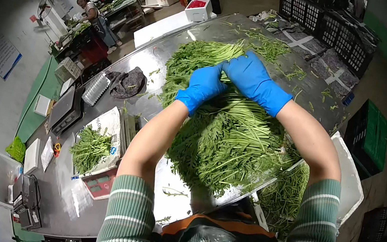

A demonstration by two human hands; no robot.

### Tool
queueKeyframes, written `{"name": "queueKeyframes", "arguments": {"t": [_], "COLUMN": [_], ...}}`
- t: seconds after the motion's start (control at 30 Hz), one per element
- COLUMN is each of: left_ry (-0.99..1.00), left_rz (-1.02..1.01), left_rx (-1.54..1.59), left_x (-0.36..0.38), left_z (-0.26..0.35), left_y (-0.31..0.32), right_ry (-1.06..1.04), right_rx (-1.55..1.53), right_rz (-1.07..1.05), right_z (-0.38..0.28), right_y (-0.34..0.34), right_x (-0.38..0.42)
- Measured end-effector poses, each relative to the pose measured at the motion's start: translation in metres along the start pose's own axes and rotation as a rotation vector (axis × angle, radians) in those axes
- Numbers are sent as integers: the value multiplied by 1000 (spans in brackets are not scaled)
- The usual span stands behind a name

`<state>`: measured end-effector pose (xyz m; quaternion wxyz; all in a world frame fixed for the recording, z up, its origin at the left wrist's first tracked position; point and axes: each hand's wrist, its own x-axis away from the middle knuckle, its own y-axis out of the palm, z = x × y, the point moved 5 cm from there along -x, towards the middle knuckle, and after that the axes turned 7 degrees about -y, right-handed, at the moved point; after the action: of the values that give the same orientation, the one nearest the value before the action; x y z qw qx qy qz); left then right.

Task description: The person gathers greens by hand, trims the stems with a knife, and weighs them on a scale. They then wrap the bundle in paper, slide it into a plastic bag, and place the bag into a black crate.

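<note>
A big heap of leafy greens [230,142], with feathery leaves and pale green stems, covers the middle of the metal table [152,94]. At the far part of the heap, my left hand [204,86] and my right hand [255,81] come together, both in blue gloves. Their fingers are curled closed among the greens and the knuckles nearly touch. Stems fan out behind them towards the back. Exactly which stems lie in the fingers is hidden by the gloves.
To the left, a smaller bunch of greens [92,149] lies on a white-lined crate, near a dark crumpled cloth [127,83]. A white bin [348,181] with trimmings stands at my right. Black crates [345,41] are stacked behind. Another person [93,19] works far left.
</note>
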<state>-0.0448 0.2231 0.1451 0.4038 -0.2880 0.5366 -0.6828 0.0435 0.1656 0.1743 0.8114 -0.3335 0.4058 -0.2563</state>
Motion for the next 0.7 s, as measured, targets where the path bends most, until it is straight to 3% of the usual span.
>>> {"name": "queueKeyframes", "arguments": {"t": [0.07, 0.17, 0.2, 0.23, 0.27, 0.33, 0.47, 0.53, 0.6, 0.63, 0.7], "left_ry": [-42, -114, -105, -140, -114, -36, -73, 63, 40, 51, 36], "left_rz": [53, -77, -122, -153, -155, -138, -78, -3, 135, 169, 226], "left_rx": [207, 807, 1008, 989, 991, 951, 776, 714, 488, 485, 507], "left_x": [-16, -33, -38, -41, -40, -39, -34, -30, -18, -16, -11], "left_z": [-10, -40, -45, -47, -44, -38, -38, -32, -22, -23, -35], "left_y": [7, 20, 25, 28, 29, 33, 35, 34, 20, 19, 11], "right_ry": [69, 472, 506, 538, 358, 219, 451, 399, 379, 427, 403], "right_rx": [46, -235, -309, -386, -333, -299, -231, -117, -197, -280, -413], "right_rz": [294, 645, 578, 511, 491, 367, -20, 196, -34, -292, -314], "right_z": [13, 52, 50, 44, 25, -6, -18, -26, -33, -34, -35], "right_y": [-34, -64, -55, -41, -30, -12, 57, 77, 104, 126, 138], "right_x": [17, 61, 68, 73, 66, 54, 38, 36, 30, 30, 37]}}
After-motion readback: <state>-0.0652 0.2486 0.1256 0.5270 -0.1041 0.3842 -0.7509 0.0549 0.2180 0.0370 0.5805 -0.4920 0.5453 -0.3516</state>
